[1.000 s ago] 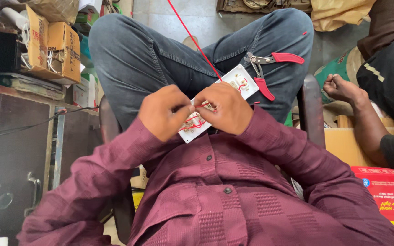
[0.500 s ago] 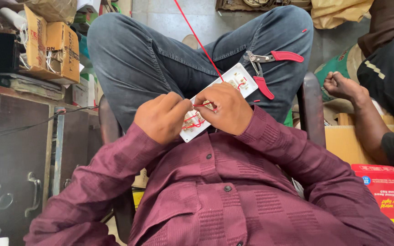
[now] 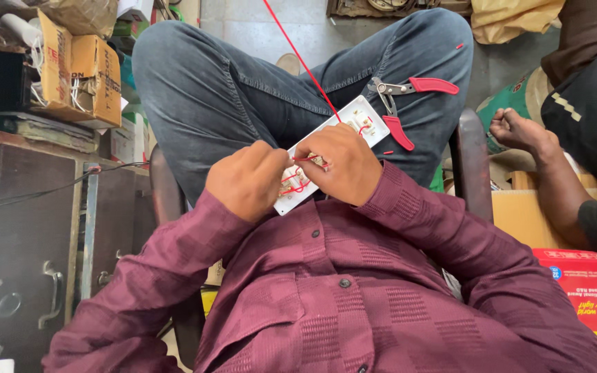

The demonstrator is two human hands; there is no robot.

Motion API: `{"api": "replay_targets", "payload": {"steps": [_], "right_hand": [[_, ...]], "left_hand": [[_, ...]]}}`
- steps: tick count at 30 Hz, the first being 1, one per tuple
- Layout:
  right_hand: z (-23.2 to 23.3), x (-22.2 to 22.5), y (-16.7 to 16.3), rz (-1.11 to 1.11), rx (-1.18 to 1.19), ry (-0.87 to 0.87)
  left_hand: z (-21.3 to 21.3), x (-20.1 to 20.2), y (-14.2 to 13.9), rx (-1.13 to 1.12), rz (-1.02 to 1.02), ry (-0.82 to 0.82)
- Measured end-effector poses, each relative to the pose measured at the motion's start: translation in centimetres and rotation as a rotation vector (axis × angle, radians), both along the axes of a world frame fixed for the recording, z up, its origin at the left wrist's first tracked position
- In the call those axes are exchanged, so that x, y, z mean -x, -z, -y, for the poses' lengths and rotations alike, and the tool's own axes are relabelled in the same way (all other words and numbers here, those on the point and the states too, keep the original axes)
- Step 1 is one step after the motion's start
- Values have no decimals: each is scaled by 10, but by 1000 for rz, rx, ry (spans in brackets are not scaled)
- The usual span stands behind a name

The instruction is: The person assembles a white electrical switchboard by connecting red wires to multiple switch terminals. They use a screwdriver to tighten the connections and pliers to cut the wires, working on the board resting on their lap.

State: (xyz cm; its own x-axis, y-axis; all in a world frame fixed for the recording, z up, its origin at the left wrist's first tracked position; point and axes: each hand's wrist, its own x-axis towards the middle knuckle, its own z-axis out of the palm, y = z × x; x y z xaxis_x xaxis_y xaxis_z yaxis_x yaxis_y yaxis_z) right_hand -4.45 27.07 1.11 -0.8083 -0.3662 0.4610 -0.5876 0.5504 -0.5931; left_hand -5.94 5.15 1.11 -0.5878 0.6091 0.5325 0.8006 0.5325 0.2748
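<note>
Now the white board point(image 3: 354, 128) lies across my lap on my jeans point(image 3: 243, 90), my left hand point(image 3: 247, 181) clamped on its near end. It looks light, stiff and smooth, best held by its edges. Beside it on my thigh rest the pliers point(image 3: 409, 103). My right hand point(image 3: 340, 166) pinches the thin, springy red wire point(image 3: 305, 65) over the contacts.
</note>
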Motion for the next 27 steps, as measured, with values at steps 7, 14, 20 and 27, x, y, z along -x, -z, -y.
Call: {"api": "replay_targets", "payload": {"steps": [7, 14, 20, 27], "right_hand": [[0, -3, 0, -22, -33, 20], [-2, 0, 0, 11, -3, 2], [-2, -2, 1, 13, 11, -63], [-6, 0, -2, 6, 4, -41]], "left_hand": [[-6, -1, 6, -479, 827, -51], [5, -2, -4, -17, 13, 30], [-17, 7, 31, -617, 1480, -66], [-7, 30, 10, -376, 1050, -58]]}}
